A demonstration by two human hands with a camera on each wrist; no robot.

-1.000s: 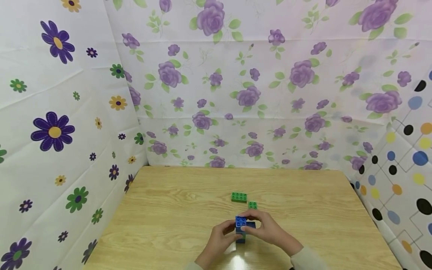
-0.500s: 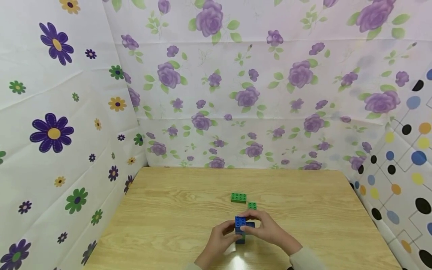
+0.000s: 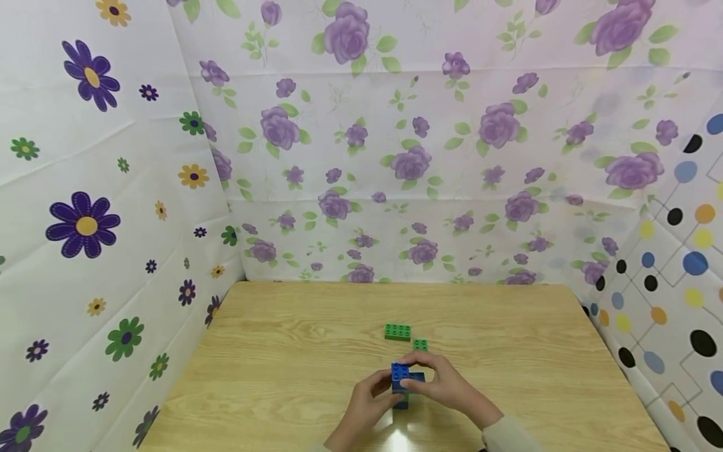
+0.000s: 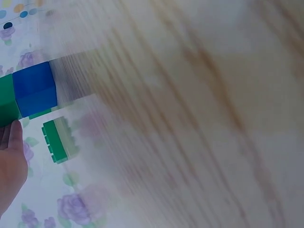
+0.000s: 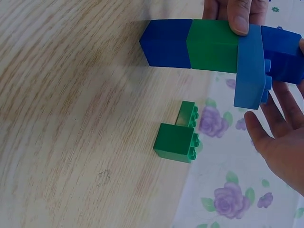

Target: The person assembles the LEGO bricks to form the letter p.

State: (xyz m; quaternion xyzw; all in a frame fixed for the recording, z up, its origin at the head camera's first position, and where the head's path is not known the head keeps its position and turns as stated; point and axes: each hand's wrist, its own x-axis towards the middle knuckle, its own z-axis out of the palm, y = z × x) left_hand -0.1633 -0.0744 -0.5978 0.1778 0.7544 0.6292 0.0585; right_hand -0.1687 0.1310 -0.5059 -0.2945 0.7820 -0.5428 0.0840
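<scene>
A stack of toy building bricks stands upright on the table between my hands. From the bottom it has a dark blue brick (image 5: pixel 166 43), a green brick (image 5: pixel 212 45), a lighter blue brick (image 5: pixel 249 71) jutting out to the right, and a blue brick (image 3: pixel 400 369) on top. My left hand (image 3: pixel 366 403) grips the stack from the left, its thumb at the green and lighter blue bricks in the right wrist view. From the right, my right hand (image 3: pixel 446 384) pinches the top blue brick. In the left wrist view, only the stack's lower bricks show.
Behind the stack lie two loose green bricks: a longer brick (image 3: pixel 398 332) and a smaller square brick (image 3: pixel 420 344). The wooden table (image 3: pixel 282 351) is bounded by a floral cloth (image 3: pixel 361 188) at the back and patterned cloths at both sides.
The head view has shifted slightly, moving the whole scene a little left and down. Both hands keep the same hold on the stack, and the loose green bricks stay put.
</scene>
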